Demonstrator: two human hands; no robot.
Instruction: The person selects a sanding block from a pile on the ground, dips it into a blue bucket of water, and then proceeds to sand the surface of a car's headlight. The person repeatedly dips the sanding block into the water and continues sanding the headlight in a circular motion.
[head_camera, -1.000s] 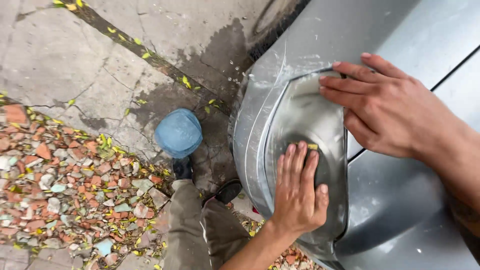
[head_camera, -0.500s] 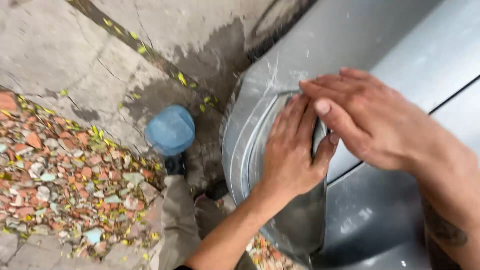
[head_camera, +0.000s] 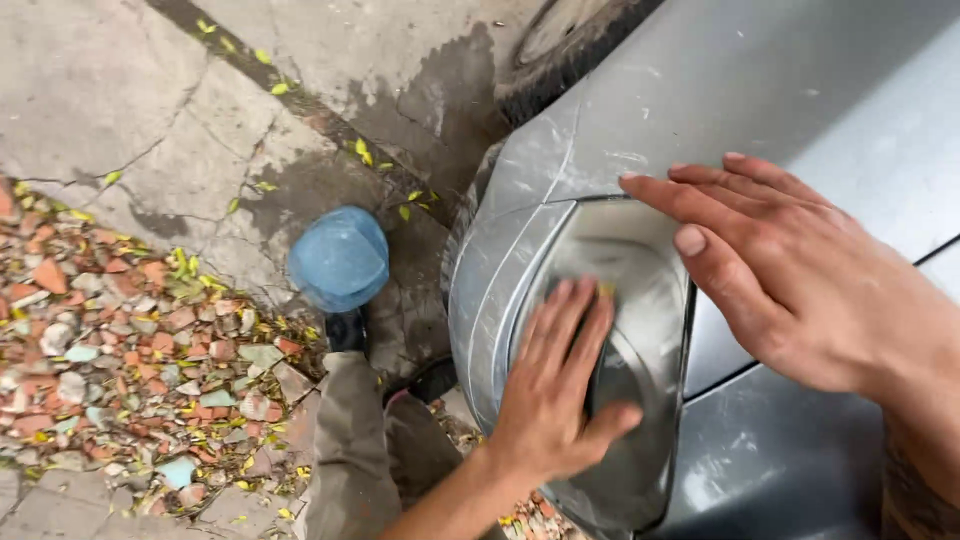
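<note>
A dull, scuffed headlight lens (head_camera: 640, 255) sits at the front corner of a silver car (head_camera: 780, 90). My left hand (head_camera: 555, 390) lies flat on the lens with its fingers together. It presses a small yellow-edged sheet (head_camera: 603, 290) that peeks out at the fingertips; most of the sheet is hidden. My right hand (head_camera: 800, 280) is spread, fingers straight, over the lens's upper right edge and the bonnet panel, and holds nothing.
A blue rounded container (head_camera: 340, 258) stands on the wet cracked concrete left of the car. My khaki trouser leg (head_camera: 350, 440) is below it. Broken brick rubble and yellow leaves (head_camera: 110, 340) cover the ground at left. A tyre (head_camera: 570, 50) shows at the top.
My left hand has slid down the lens from under my right hand. My right hand has drawn back to the right, so the hands no longer overlap.
</note>
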